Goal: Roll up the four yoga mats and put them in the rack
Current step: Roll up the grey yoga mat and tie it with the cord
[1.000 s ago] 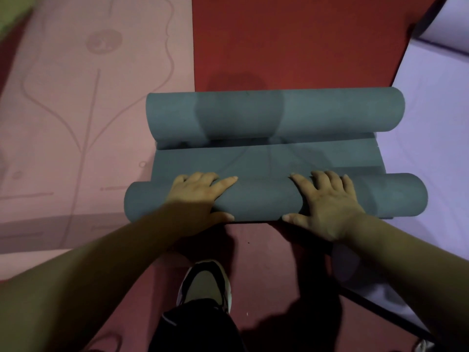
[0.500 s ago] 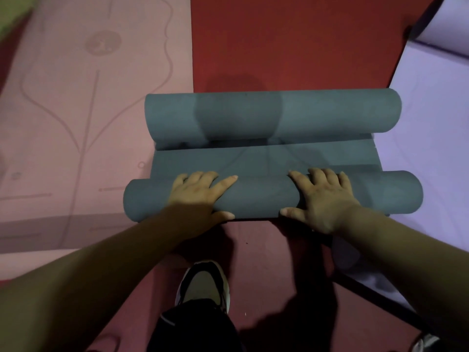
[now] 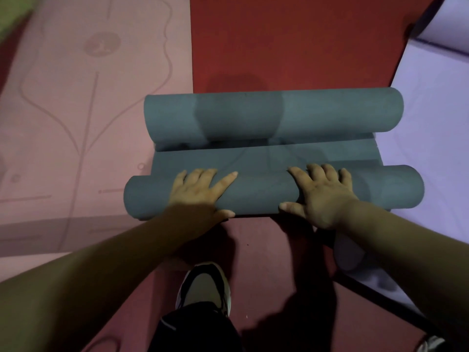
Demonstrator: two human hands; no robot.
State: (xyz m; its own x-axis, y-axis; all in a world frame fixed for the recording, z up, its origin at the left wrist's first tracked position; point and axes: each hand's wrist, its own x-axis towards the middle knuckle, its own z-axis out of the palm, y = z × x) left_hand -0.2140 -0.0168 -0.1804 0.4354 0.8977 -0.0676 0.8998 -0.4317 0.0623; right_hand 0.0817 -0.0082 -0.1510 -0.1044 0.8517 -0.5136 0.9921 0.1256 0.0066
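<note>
A grey-blue yoga mat lies on the red floor, rolled at both ends. Its near roll sits under both my hands; its far roll lies beyond a short flat strip. My left hand presses on top of the near roll with fingers spread and thumb at the near side. My right hand presses the same roll further right, fingers straight over the top. A pink mat lies flat at the left. A lilac mat lies flat at the right.
Red carpet floor fills the far middle. My shoe stands just behind the near roll. A dark edge strip of the lilac mat runs along the lower right. No rack is in view.
The near roll has moved a little away from me, so the flat strip between the two rolls is narrower. Both hands kept their places on the roll.
</note>
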